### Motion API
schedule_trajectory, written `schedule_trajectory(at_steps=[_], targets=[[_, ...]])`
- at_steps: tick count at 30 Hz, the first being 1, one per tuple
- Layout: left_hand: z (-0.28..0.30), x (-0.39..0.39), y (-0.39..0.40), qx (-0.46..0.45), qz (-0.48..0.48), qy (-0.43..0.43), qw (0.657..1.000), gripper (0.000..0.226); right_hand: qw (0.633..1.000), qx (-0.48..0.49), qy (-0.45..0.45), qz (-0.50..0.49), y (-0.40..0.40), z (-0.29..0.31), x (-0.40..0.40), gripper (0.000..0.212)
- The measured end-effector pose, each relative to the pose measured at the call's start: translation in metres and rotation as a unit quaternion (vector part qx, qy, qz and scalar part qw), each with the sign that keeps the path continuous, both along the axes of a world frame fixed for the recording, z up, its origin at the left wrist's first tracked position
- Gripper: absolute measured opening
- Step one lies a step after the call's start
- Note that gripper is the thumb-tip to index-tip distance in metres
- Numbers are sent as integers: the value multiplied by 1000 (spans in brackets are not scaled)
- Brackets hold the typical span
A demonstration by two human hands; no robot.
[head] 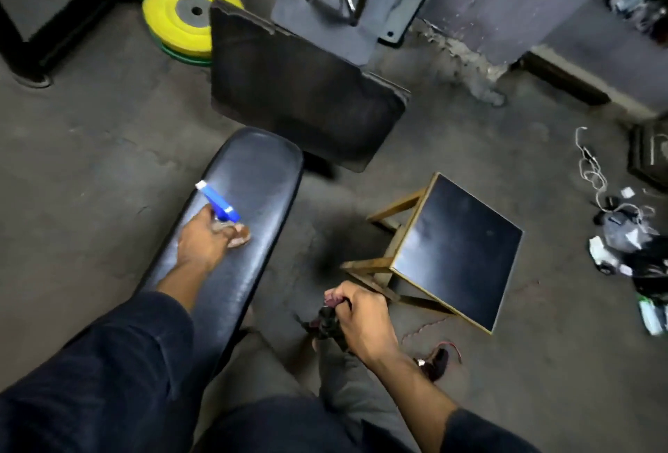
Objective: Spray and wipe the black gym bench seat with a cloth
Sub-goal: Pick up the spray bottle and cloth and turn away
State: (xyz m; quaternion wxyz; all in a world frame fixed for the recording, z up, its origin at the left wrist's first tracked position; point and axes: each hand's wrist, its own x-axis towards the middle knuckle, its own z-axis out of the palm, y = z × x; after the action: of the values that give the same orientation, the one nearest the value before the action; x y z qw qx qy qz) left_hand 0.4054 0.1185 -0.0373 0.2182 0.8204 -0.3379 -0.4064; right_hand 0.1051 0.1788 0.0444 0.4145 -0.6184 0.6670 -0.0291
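The black padded gym bench seat (253, 192) runs from lower left up to the centre, its surface shiny. My left hand (206, 239) hovers over the seat and grips a spray bottle with a blue trigger head (218, 201), nozzle pointing toward the far end of the seat. My right hand (361, 319) is off the bench to the right, above the floor, gripping a dark bunched cloth (327, 324) that hangs below my fist.
A small wooden stool with a black top (455, 250) stands right of the bench. A dark flat pad (303, 98) lies beyond the seat's end. Yellow and green weight plates (180, 15) sit at the upper left. Cables and clutter (629, 235) cover the floor at right.
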Motion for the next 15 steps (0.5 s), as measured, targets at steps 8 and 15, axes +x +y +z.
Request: schedule_trajectory(at_steps=[8,15], targets=[[24,-104,-28,-35,-72,21,997,22,987,-14,-7,-157,-29,-5,-102,39],[72,-251,-64,-124,-205,75,968,27,958,-46,-6,-282,-61,-12,-195,37]])
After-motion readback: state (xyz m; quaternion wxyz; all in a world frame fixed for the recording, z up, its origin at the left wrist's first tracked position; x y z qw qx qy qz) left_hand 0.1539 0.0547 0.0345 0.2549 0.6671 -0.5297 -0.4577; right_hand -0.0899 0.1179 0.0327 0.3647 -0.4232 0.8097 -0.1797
